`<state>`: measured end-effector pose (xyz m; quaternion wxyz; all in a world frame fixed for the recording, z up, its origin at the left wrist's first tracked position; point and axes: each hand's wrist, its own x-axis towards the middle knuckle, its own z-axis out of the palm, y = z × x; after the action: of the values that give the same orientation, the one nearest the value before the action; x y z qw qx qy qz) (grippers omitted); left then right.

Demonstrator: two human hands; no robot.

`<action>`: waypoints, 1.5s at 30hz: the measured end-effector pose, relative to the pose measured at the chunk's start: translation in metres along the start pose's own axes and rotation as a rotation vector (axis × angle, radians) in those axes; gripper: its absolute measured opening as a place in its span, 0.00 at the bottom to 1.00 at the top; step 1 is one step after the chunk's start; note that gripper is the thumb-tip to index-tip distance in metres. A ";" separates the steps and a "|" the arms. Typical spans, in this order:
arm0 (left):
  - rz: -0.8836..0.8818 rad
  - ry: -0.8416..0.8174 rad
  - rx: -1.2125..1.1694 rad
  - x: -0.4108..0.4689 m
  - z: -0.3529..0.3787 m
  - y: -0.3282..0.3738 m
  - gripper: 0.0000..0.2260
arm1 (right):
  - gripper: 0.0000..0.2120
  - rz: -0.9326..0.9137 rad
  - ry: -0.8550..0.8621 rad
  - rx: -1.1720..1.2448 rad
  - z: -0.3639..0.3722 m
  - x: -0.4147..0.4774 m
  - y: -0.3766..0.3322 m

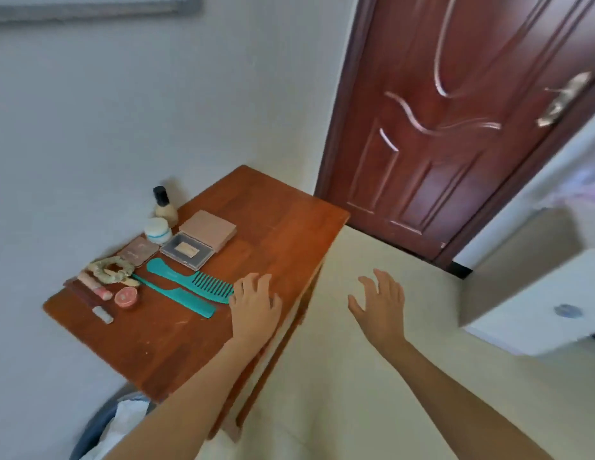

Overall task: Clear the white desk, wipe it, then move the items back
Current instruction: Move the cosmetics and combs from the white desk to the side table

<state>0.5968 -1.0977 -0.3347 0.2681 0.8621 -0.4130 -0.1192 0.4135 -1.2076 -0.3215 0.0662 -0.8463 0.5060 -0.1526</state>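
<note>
Left hand (254, 303): fingers spread and loosely bent, holding nothing, over the wooden table (176, 353) just beside the wide comb (193, 282); whether it touches either is unclear.
Right hand (379, 302): fingers splayed, holding nothing, above the floor (349, 376).
Items: wide comb, narrow comb (176, 295), scrunchie (112, 268), flat cases (208, 227), jar (157, 230) and bottle (164, 204), grouped on the table's left part.
White desk (535, 313): at right, blurred, cut off by the frame edge; a small blue thing on it cannot be made out.
</note>
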 end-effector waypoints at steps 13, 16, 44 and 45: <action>0.759 -0.304 0.021 -0.153 0.154 0.301 0.18 | 0.17 0.587 0.266 -0.123 -0.158 -0.233 0.261; 0.827 -0.349 -0.018 -0.212 0.185 0.358 0.17 | 0.20 0.626 0.289 -0.155 -0.189 -0.277 0.315; 0.963 -0.446 -0.212 -0.166 0.414 0.736 0.18 | 0.26 0.902 0.390 -0.136 -0.315 -0.191 0.694; 0.973 -0.466 -0.189 -0.168 0.428 0.744 0.18 | 0.26 0.928 0.364 -0.130 -0.309 -0.193 0.709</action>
<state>-0.1736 -1.5064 -0.2746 0.2701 0.4944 -0.8002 -0.2057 -0.3651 -1.3649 -0.2548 -0.0150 -0.4942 0.8408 -0.2205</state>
